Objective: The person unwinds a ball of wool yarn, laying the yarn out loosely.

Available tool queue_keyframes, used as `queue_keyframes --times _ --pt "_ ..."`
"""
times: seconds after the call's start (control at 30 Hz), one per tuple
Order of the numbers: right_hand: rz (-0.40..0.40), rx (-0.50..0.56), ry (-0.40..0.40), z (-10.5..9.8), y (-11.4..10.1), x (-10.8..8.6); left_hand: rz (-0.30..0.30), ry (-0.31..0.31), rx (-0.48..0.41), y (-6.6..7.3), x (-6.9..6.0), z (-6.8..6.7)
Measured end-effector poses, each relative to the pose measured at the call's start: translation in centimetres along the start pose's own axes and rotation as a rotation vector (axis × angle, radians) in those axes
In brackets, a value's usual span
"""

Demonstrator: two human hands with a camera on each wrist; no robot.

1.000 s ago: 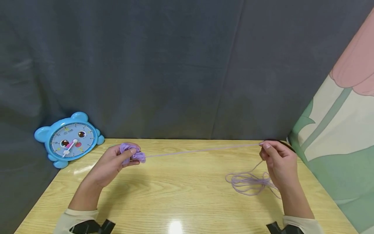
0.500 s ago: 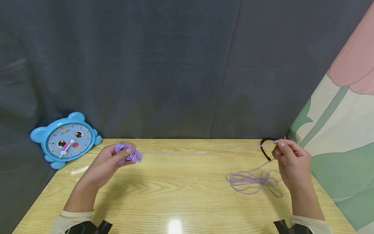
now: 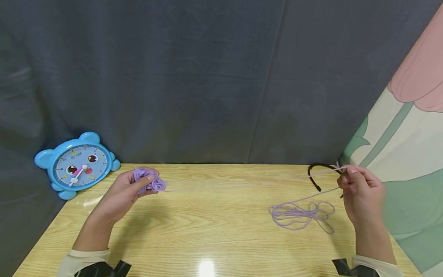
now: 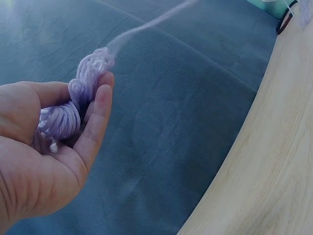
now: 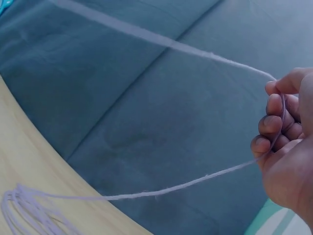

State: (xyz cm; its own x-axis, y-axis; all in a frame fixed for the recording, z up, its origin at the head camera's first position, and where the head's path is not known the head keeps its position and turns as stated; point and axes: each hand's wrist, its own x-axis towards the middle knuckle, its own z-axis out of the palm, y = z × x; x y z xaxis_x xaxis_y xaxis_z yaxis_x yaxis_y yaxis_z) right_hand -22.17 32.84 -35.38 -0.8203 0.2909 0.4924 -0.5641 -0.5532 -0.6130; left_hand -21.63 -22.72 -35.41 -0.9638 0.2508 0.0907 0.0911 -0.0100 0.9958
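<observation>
A bundle of purple yarn (image 3: 149, 181) is gripped in my left hand (image 3: 126, 192), between thumb and fingers, above the table's left part. In the left wrist view the yarn bundle (image 4: 63, 117) lies across the palm, and one strand leaves its top. That strand spans the gap to my right hand (image 3: 365, 192), which pinches it between thumb and forefinger. The right wrist view shows the strand (image 5: 186, 185) passing through the curled fingers and down to the table. Loose loops of yarn (image 3: 294, 217) lie on the table, left of the right hand.
A blue bear-shaped clock (image 3: 83, 165) stands at the table's back left. Behind the right hand is a black curved band (image 3: 311, 179), partly hidden. A dark curtain (image 3: 194, 84) hangs behind the wooden table (image 3: 207, 231), with a flower-patterned cloth (image 3: 415, 154) at the right.
My right hand has moved to the right, drawing the strand longer. The strand was taut and now looks slacker and blurred. The black band shows more. My left hand has shifted slightly left.
</observation>
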Motion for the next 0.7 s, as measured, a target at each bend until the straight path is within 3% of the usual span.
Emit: queue_keyframes --times 0.2,0.53,0.7 --pt "-0.008 -0.013 0.130 -0.6 -0.9 0.1 0.018 -0.005 -0.006 0.1 0.0 -0.1" --pt "0.037 -0.096 0.134 -1.8 -0.2 0.4 -0.024 -0.008 0.010 -0.3 0.2 0.7" --pt "0.139 -0.313 0.147 -2.8 -0.1 0.2 -0.029 -0.028 0.020 -0.5 0.3 1.0"
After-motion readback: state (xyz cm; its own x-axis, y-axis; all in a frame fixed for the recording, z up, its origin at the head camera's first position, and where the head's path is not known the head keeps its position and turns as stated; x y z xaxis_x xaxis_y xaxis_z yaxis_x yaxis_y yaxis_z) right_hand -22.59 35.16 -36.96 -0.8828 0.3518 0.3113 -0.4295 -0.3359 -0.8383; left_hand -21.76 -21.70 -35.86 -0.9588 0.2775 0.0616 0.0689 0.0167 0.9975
